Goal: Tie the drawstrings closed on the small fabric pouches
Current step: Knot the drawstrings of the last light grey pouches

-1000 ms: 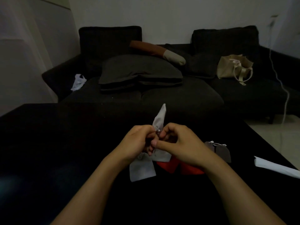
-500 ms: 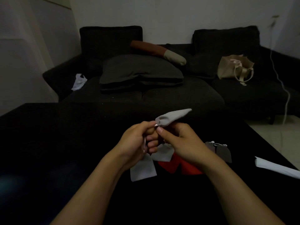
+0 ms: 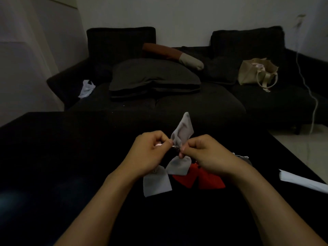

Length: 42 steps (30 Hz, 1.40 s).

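Note:
A small grey fabric pouch (image 3: 182,131) stands upright in the air between my hands, its gathered neck pointing down. My left hand (image 3: 148,153) pinches a drawstring at the neck from the left. My right hand (image 3: 204,153) pinches the drawstring from the right, fingers curled. The strings themselves are too thin and dark to make out. Below my hands, on the black table (image 3: 71,157), lie two more grey pouches (image 3: 157,182) (image 3: 178,166) and two red pouches (image 3: 184,179) (image 3: 211,181). A darker grey pouch (image 3: 245,159) peeks out behind my right wrist.
A white folded sheet (image 3: 301,181) lies at the table's right edge. Beyond the table stands a black sofa (image 3: 177,103) with a dark cushion (image 3: 152,77), a beige tote bag (image 3: 257,73) and a white plastic bag (image 3: 87,88). A white cable (image 3: 312,98) hangs at the right.
The held pouch swung from pointing right back to upright. My hands drew slightly apart at its neck, pulling the strings sideways.

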Each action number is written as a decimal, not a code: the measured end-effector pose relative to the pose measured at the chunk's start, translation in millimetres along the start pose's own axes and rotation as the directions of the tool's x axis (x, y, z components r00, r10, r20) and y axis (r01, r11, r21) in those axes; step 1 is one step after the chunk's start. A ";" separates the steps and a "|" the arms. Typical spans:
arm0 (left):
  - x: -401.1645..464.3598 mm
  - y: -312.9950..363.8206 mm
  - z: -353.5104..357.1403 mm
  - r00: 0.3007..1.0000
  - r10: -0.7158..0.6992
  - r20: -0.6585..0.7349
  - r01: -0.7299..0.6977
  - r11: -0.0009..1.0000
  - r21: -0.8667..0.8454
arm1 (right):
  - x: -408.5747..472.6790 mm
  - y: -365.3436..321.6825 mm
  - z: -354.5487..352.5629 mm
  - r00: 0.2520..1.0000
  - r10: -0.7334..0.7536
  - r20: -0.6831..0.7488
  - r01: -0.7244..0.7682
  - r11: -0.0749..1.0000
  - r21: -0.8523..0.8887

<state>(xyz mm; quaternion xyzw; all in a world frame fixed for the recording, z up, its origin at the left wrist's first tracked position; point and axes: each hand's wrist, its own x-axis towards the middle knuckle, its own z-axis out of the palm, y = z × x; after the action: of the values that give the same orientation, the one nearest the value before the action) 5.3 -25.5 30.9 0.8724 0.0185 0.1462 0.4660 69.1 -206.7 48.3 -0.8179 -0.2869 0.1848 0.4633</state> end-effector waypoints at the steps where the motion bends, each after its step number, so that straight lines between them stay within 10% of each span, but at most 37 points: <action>1: -0.4 -1.0 -2.4 0.999 0.031 0.016 -0.031 0.999 0.012 | -0.9 0.4 -1.2 1.000 0.000 0.000 0.000 1.000 0.012; 10: -2.9 2.4 -4.1 0.950 0.296 0.102 -0.308 0.942 0.131 | 1.1 -1.4 -2.3 0.988 0.108 0.115 -0.110 0.994 0.014; 14: -6.8 5.5 2.9 0.984 0.139 0.115 -0.099 0.949 -0.298 | -1.2 3.9 0.8 0.993 0.006 0.121 -0.010 0.999 0.031; 20: -7.1 5.0 -9.3 0.966 -0.069 0.251 0.173 0.891 -0.420 | -1.8 3.6 -8.6 0.996 -0.086 0.025 0.086 0.996 -0.011; 37: -10.5 7.7 -6.5 0.977 -0.059 0.204 0.158 0.844 -0.512 | -6.7 -3.9 -0.5 0.905 -0.408 -0.118 0.423 0.892 0.162; 42: -7.8 13.1 -4.8 0.949 -0.112 0.294 0.287 0.691 -0.664 | -2.9 -6.4 9.8 0.923 -0.321 -0.213 0.365 0.906 0.215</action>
<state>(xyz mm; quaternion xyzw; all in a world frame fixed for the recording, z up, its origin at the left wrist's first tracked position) -4.8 -30.4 42.3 0.6347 0.0029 -0.0120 0.7726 59.4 -199.6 49.1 -0.7020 -0.3598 0.0635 0.6113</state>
